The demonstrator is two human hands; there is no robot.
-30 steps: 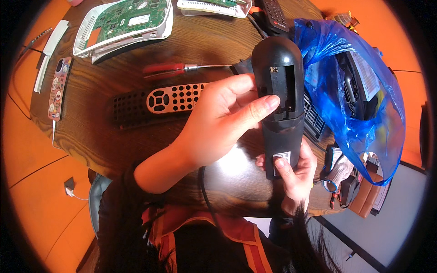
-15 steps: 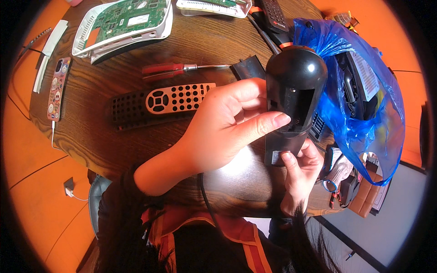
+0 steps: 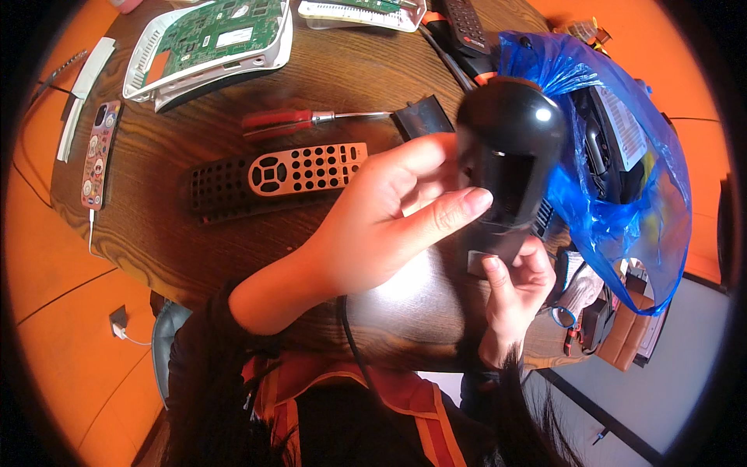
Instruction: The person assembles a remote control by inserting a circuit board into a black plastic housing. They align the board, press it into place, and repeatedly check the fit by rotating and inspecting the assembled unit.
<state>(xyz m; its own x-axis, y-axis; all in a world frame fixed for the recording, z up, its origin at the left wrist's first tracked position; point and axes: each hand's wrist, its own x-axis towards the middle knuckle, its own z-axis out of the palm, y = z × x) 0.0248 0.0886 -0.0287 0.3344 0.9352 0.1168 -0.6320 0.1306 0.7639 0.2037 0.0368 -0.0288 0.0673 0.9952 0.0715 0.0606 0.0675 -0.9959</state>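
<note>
A black remote control (image 3: pixel 510 124) with a rounded, glossy end is held up in both my hands, its back facing me. The battery compartment in its back is uncovered and looks dark inside. My left hand (image 3: pixel 397 206) grips its left side, thumb lying across the compartment's edge and fingers curled behind. Around the lower end, close to a small pale label, my right hand (image 3: pixel 515 292) is closed with its thumb in front. A small black cover (image 3: pixel 424 118) lies on the table beyond my left fingers, touching the tip of a red-handled screwdriver (image 3: pixel 292 121).
A remote faceplate (image 3: pixel 307 167), silver and black with button holes, lies left of my hands. White casings with green circuit boards (image 3: pixel 226 39) stand at the back. On the right sit a blue plastic bag (image 3: pixel 622 226) and another remote (image 3: pixel 467 27). A phone (image 3: pixel 99 156) charges at left.
The remote control has tilted and turned slightly in my hands, its rounded end shifting a little right. Its compartment looks darker now. Both hands keep their hold.
</note>
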